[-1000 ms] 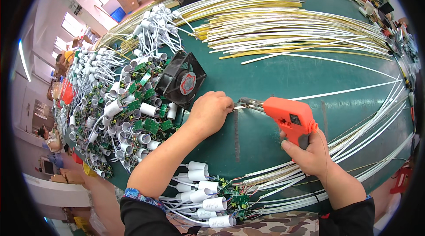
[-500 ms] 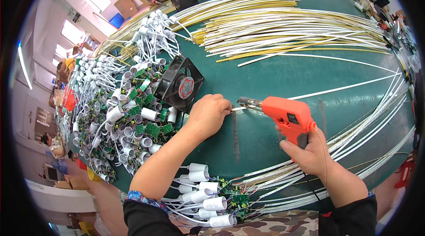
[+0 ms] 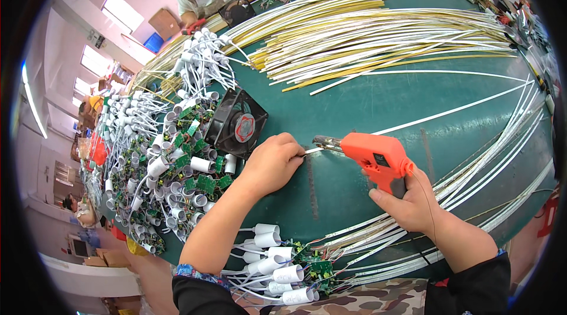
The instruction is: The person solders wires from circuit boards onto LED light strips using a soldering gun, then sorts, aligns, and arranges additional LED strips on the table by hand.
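While the orange soldering gun (image 3: 375, 157) rests its tip on a white strip's (image 3: 449, 113) end mid-table (image 3: 366, 102), the right hand (image 3: 407, 205) grips its handle closed, and the left hand (image 3: 273, 161) pinches that end, just beside a black fan (image 3: 236, 123).

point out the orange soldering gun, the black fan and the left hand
orange soldering gun (image 3: 373, 152), head view, on its orange body
black fan (image 3: 237, 123), head view, near its red hub label
left hand (image 3: 273, 161), head view, on the back of the hand
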Demonstrator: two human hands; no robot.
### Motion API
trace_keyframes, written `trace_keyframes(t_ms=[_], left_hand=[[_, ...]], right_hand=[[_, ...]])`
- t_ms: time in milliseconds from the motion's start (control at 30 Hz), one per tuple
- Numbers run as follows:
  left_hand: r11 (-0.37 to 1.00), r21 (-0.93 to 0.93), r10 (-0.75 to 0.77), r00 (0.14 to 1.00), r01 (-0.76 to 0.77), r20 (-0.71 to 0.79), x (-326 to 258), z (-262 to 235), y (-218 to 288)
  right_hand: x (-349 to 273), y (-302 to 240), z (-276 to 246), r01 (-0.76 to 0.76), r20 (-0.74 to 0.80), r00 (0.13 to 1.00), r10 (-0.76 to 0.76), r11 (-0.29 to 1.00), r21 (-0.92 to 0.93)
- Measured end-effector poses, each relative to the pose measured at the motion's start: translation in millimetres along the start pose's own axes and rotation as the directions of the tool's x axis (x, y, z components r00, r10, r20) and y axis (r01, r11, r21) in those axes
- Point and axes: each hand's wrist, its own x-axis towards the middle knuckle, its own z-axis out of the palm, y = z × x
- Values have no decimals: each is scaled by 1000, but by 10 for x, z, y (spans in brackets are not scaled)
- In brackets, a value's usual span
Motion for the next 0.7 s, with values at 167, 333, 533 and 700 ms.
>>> trace_keyframes(t_ms=[167,333,533,700], left_hand=[[972,217,113,991,-95,-71,-129,33,-28],[935,347,92,995,-70,-46,-147,137,-47],[983,175,86,984,-58,-156,-139,128,-106],[986,91,157,956,-139,-247,-86,191,-136]], right_hand=[[-17,10,9,-39,-5,999,39,999,29],[-16,-40,-14,-111,24,994,110,992,67],[-9,-45,-22,-139,16,990,138,985,99],[-9,-62,-17,-141,16,990,141,986,86]])
